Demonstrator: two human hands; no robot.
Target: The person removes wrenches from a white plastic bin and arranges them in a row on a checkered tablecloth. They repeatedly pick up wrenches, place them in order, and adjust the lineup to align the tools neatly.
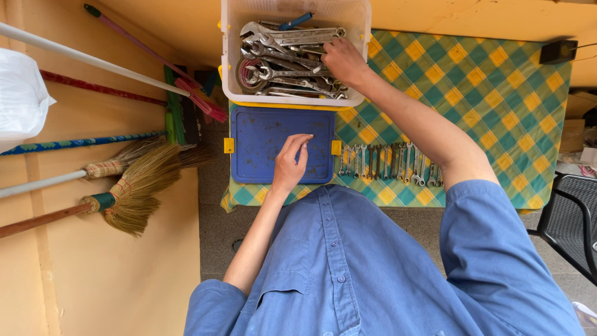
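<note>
Right hand is down inside the translucent white plastic bin, fingers curled among the heap of steel wrenches at its right edge; whether those fingers have actually closed on a wrench cannot be told from up here. Left hand rests over the flat blue plastic lid, thumb and fingertips pinched lightly together, holding nothing that can be made out. That lid lies on the table just in front of the bin, its yellow clips showing at either side. To the lid's right, a neat row of small steel spanners stands lined up side by side on the green-and-yellow checked tablecloth, just beside the lid's edge. The person wears a blue button-up shirt. Off to the left, several straw brooms and long-handled mops lean against the yellow wall. A black mesh chair sits at the right.
</note>
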